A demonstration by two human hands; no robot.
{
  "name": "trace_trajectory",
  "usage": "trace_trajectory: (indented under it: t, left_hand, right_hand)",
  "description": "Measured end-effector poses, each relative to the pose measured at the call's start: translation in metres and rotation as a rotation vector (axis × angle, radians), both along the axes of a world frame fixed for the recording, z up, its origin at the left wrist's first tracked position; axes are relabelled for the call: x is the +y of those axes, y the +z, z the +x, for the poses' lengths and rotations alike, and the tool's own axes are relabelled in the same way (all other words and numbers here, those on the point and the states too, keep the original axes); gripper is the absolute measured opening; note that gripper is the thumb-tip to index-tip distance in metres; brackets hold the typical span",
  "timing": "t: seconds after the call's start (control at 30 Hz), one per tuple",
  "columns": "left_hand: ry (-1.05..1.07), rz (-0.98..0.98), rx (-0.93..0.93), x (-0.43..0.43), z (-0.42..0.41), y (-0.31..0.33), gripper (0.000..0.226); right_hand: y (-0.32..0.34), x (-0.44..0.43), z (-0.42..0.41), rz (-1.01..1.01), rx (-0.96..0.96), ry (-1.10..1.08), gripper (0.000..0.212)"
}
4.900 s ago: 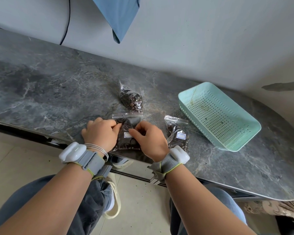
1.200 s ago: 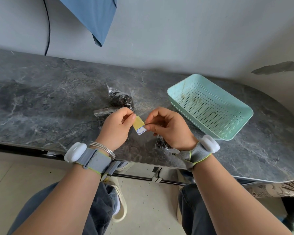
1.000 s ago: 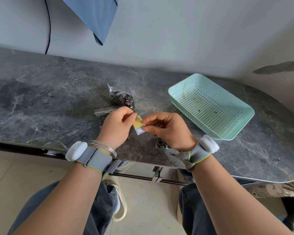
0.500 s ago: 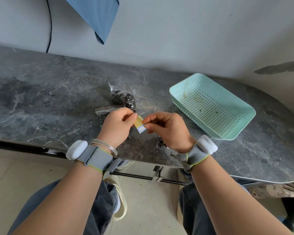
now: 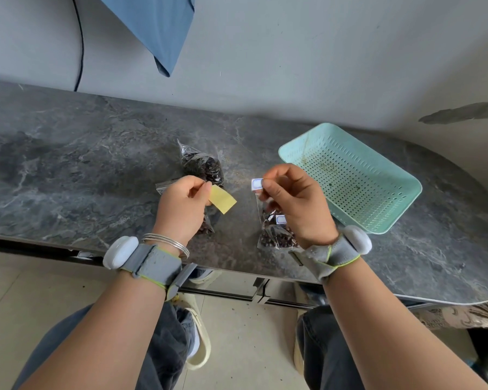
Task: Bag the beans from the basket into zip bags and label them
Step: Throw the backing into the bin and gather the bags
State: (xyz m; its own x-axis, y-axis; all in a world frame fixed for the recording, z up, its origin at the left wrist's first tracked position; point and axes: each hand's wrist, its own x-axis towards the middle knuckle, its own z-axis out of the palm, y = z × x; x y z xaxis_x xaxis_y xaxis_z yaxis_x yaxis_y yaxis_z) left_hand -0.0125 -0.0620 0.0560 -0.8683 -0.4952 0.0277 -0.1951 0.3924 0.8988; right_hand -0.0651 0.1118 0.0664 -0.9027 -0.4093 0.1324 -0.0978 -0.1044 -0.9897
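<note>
Both hands are seen raised over the dark marbled worktop (image 5: 68,164), a little apart from each other. A yellow backing strip (image 5: 223,202) is pinched at one end by the left hand (image 5: 182,205). The fingers (image 5: 202,190) are curled round that end, and the strip juts out to the right, touching nothing else. A small white label (image 5: 257,183) with a blue border is gripped by the right hand (image 5: 296,204) between thumb and forefinger, with the other fingers curled in below it. Strip and label are held apart, and bare worktop is seen between them.

The beans are found in three clear zip bags lying on the worktop. The far bag (image 5: 202,166) is laid just beyond the left hand, with dark beans showing through it. The middle bag (image 5: 166,185) is largely hidden under the left hand, so only its zip edge and a lower corner are shown. The near bag (image 5: 276,232) is set beneath the right hand, and a stuck label (image 5: 281,219) is already carried on its face.

The mint-green perforated basket (image 5: 355,178) is placed to the right of the hands, turned at an angle to the worktop's edge. Grey wrist bands (image 5: 150,261) are worn on both forearms, and silver bangles (image 5: 166,243) on the left. On the wall behind, a blue cloth (image 5: 158,29) and a black cable (image 5: 81,43) are hung.
</note>
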Motion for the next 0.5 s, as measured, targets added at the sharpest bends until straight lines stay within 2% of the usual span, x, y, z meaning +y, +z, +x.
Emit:
trace_trajectory:
  t: [0.07,0.17,0.23,0.3,0.4,0.5]
  left_hand:
    - [-0.025,0.021,-0.002,0.003,0.001,0.001,0.017]
    - [-0.033,0.063,0.02,0.006,0.001,0.0,0.017]
    - [-0.033,0.1,0.053,0.006,0.001,0.001,0.018]
    - [-0.043,0.116,0.088,0.007,0.001,0.003,0.018]
    - [-0.089,0.088,0.09,0.012,0.0,0.005,0.014]
    - [-0.111,0.129,0.111,0.021,0.0,0.01,0.014]
  right_hand:
    - [-0.004,0.001,-0.001,0.115,-0.021,-0.098,0.02]
    - [-0.01,-0.003,0.002,0.307,0.068,-0.161,0.027]
    - [-0.007,-0.006,0.006,0.394,0.132,-0.187,0.019]
    - [-0.003,-0.008,0.01,0.418,0.154,-0.128,0.005]
    - [-0.003,-0.009,0.014,0.406,0.141,-0.058,0.013]
    - [-0.001,-0.003,0.013,0.302,0.069,-0.159,0.014]
